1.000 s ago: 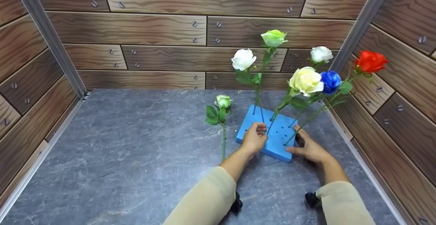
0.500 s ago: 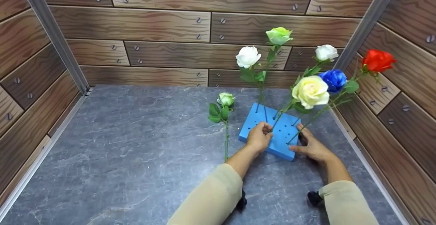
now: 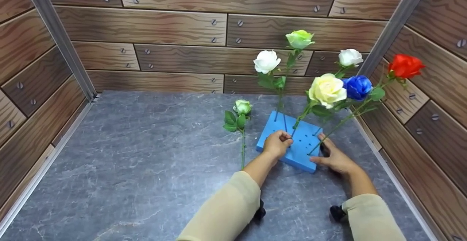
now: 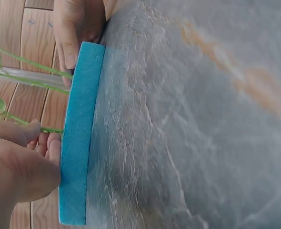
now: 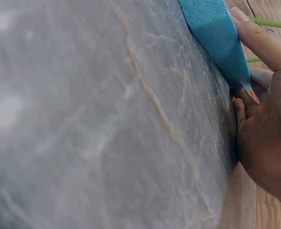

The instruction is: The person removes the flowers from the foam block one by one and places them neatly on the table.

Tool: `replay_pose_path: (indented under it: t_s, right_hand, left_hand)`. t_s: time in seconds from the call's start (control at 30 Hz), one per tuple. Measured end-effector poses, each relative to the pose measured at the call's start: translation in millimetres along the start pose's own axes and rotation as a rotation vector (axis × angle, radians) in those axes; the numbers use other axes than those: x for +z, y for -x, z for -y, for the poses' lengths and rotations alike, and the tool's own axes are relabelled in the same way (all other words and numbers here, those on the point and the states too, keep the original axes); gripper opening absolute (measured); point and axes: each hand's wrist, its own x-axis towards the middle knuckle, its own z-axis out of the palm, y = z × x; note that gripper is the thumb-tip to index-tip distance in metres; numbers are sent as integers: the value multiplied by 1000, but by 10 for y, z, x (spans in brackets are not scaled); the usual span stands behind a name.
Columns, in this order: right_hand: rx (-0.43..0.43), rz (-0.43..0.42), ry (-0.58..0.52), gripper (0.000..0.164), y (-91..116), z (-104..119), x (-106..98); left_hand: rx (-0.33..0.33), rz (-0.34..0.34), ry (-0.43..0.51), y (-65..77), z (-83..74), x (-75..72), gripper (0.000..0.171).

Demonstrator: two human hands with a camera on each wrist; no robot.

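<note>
A blue foam block (image 3: 299,153) with small holes lies flat on the tabletop, several artificial roses standing in it. My left hand (image 3: 278,144) pinches the stem of the pale yellow rose (image 3: 327,89) low down, just over the block's top. In the left wrist view, the thumb and fingers close round that green stem (image 4: 52,130) right at the foam. My right hand (image 3: 336,157) grips the block's right side, thumb on the near part and fingers at the far corner. In the right wrist view, the thumb (image 5: 259,38) presses the foam's edge.
A pale green rose (image 3: 242,107) lies on the grey marbled tabletop (image 3: 146,153), left of the block. In the block stand white roses, a yellow-green rose (image 3: 300,39), a blue rose (image 3: 357,88) and a red rose (image 3: 405,66). Wood-patterned walls (image 3: 175,26) enclose the table.
The yellow rose's head dips toward me, then swings back up and slightly left as my left hand keeps its stem. The right hand stays on the block. The head view shifts slightly.
</note>
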Motion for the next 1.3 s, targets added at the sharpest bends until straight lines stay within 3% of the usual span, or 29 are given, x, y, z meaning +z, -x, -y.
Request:
replay_pose_path:
  t_s: [0.37, 0.7, 0.97, 1.1, 1.3]
  right_hand:
    - [5, 8, 17, 120, 0, -16, 5]
    - [25, 13, 33, 123, -22, 11, -36]
    - [14, 24, 45, 121, -10, -2, -6]
    - [16, 25, 50, 120, -7, -12, -2]
    - [10, 24, 71, 118, -8, -29, -16]
  left_hand:
    - [85, -61, 12, 12, 79, 33, 4]
    - [87, -50, 52, 10, 12, 20, 6]
    - [214, -96, -61, -2, 81, -1, 4]
    - [277, -124, -63, 12, 97, -39, 8]
    - [319, -104, -56, 53, 50, -103, 14]
